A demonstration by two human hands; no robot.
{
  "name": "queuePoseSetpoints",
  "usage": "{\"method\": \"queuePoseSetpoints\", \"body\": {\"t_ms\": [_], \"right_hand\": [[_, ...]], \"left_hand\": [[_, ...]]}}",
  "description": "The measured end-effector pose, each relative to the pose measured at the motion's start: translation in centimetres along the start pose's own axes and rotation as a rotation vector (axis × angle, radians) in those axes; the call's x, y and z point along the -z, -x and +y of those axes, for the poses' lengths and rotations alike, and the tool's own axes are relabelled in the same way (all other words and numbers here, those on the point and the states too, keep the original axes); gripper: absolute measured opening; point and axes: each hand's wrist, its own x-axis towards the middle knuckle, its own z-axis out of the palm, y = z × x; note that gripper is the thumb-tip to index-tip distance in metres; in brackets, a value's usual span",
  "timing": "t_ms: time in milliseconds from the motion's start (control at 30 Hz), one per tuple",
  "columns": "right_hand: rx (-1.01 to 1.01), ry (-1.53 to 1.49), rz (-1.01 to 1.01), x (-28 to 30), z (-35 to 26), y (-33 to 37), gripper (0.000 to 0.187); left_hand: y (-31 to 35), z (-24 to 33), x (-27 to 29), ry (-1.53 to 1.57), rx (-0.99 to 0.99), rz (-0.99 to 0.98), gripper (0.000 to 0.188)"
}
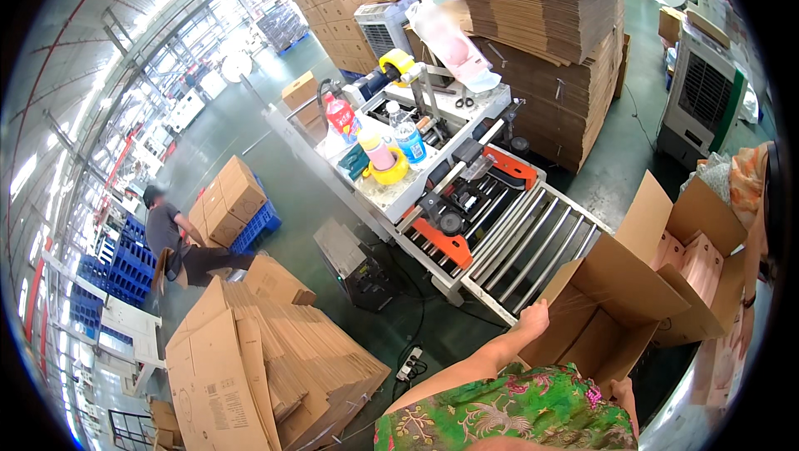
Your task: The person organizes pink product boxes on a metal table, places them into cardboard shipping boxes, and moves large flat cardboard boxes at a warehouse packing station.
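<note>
An open cardboard box (628, 280) stands at the end of the roller conveyor (533, 243), its flaps up and its brown inside showing. My left hand (533, 319) is closed on the box's left edge, beside the rollers. At the near side of the same box, my right hand (622, 391) grips the edge; part of its fingers is hidden. Just right of it stands a second open carton (722, 305) with pink packages (701, 268) inside. A patterned green garment (508, 413) covers my front below my arms.
A carton sealing machine (474, 193) adjoins the rollers, with bottles (406, 131) and tape on top. Flattened cartons are stacked at the near left (275, 359) and behind (541, 52). A power strip (409, 364) lies on the floor. One person (179, 235) bends over boxes; another's arm (753, 243) reaches in at right.
</note>
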Motion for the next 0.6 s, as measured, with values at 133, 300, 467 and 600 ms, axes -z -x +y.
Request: {"method": "queuePoseSetpoints", "body": {"t_ms": [133,300,467,600], "right_hand": [[0.043,0.057,0.007,-0.8,0.9,-0.9,0.036],[-0.084,-0.069,0.019,-0.3,-5.0,3.2,0.035],[-0.15,-0.117,0.033,0.0,-5.0,3.4,0.035],[-0.151,-0.049,0.057,0.2,-4.2,3.3,0.037]], "left_hand": [[0.1,-0.4,0.1,-0.008,0.008,0.028,0.013],[0.1,-0.9,0.0,-0.009,0.023,0.069,0.011],[0.1,-0.5,-0.2,-0.012,0.01,0.082,0.01],[-0.2,-0.1,-0.5,-0.013,0.005,0.075,0.01]]}}
